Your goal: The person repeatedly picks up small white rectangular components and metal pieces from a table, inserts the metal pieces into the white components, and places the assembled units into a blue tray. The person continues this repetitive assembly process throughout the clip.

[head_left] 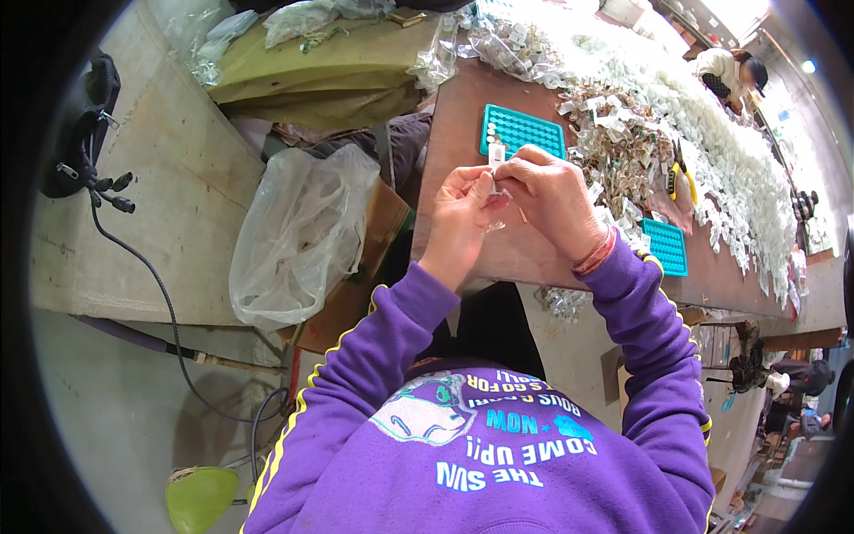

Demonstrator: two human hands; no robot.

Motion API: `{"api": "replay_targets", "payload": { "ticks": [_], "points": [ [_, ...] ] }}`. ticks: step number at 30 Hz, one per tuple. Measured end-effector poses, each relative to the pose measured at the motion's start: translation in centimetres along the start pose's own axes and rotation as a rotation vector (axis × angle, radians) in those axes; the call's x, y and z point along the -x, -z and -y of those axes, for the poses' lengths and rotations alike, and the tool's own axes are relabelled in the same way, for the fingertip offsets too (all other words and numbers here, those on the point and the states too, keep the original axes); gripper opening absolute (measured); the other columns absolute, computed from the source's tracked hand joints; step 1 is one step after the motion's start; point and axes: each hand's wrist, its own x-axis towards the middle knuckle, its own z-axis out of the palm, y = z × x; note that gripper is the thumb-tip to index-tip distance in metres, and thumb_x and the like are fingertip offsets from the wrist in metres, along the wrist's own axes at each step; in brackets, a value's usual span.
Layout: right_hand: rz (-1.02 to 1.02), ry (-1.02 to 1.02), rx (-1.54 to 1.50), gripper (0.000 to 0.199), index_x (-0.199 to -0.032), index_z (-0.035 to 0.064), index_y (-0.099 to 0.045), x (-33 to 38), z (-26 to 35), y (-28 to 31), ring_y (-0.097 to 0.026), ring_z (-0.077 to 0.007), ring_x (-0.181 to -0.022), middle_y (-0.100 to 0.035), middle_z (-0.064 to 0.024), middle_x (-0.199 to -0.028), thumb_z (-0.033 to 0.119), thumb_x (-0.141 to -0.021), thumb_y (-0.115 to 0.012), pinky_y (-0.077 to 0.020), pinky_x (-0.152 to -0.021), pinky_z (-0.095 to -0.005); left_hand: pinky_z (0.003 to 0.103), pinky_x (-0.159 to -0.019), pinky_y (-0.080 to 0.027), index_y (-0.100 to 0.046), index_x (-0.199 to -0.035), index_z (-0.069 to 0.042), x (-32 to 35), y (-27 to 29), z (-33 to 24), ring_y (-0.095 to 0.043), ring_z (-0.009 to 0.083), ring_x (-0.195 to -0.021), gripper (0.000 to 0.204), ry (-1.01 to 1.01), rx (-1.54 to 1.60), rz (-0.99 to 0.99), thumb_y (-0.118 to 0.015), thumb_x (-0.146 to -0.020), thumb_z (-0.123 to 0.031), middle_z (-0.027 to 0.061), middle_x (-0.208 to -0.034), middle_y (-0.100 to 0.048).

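Observation:
Over the brown table (471,98), my left hand (460,218) and my right hand (559,200) meet around a small white plastic piece (496,157). Its upper end sticks up between the fingertips; the lower part is mostly hidden. Both hands are closed in a pinch on it. A thin, clear bit (495,226) shows by the left palm; I cannot make out what it is. Just beyond the fingers lies a teal tray (538,133) with rows of small hollows. A few small white round pieces (490,133) sit along its left side.
A large heap of white plastic pieces (694,125) covers the table's right. Yellow-handled pliers (680,173) rest on it, near a second teal tray (665,247). A clear plastic bag (298,236) stands at left. Another person (725,76) is at the far right.

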Motion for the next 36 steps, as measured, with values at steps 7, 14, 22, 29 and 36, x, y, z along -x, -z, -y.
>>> {"api": "replay_targets", "payload": {
  "ticks": [7,14,22,29,36],
  "points": [
    [-0.13,-0.03,-0.123,0.012,-0.084,0.0079,-0.07,-0.3,0.1,0.2,-0.062,-0.0239,-0.063,-0.06,-0.0063,-0.073,0.005,-0.073,-0.071,-0.0506,-0.058,-0.0318,0.028,-0.072,-0.055,-0.058,-0.101,-0.006,-0.1,0.1,-0.1,-0.064,0.0136,-0.077,0.012,0.024,0.065,0.005,-0.059,-0.095,-0.016,0.0052,-0.091,-0.064],
    [-0.013,-0.146,-0.26,0.011,-0.084,0.0032,-0.07,-0.9,-0.2,0.6,-0.064,-0.0173,-0.066,-0.065,-0.0065,-0.077,-0.001,-0.074,-0.072,-0.051,-0.06,-0.0266,0.032,-0.075,-0.053,-0.056,-0.105,-0.003,-0.2,0.4,-0.2,-0.062,0.0177,-0.079,0.016,0.031,0.085,0.035,-0.056,-0.097,-0.017,0.0087,-0.09,-0.064],
    [-0.103,0.205,0.17,0.022,-0.09,0.0142,-0.067,0.1,-0.3,-0.6,-0.065,-0.0192,-0.071,-0.066,-0.0023,-0.078,0.011,-0.068,-0.069,-0.0519,-0.067,-0.0309,0.03,-0.073,-0.054,-0.056,-0.103,-0.006,0.0,0.2,-0.4,-0.063,0.015,-0.078,0.012,0.063,0.161,-0.02,-0.056,-0.097,-0.016,0.007,-0.091,-0.064],
    [-0.257,-0.072,-0.158,0.019,-0.098,0.008,-0.07,-0.8,-2.3,-1.5,-0.066,-0.0269,-0.071,-0.068,-0.0087,-0.093,0.016,-0.081,-0.069,-0.0534,-0.063,-0.0358,0.032,-0.077,-0.054,-0.054,-0.108,-0.005,-0.1,0.3,-0.4,-0.062,0.0163,-0.082,0.017,0.039,0.12,-0.039,-0.055,-0.097,-0.019,0.0099,-0.095,-0.063],
    [0.049,-0.181,0.148,0.013,-0.087,0.0079,-0.072,-5.6,-9.6,-4.6,-0.064,-0.0325,-0.081,-0.065,-0.0136,-0.087,0.016,-0.082,-0.064,-0.0509,-0.075,-0.0407,0.032,-0.077,-0.054,-0.053,-0.108,-0.005,-0.1,0.1,-0.3,-0.061,0.0172,-0.08,0.018,0.049,0.143,-0.071,-0.055,-0.097,-0.019,0.0111,-0.095,-0.063]
  ]
}}
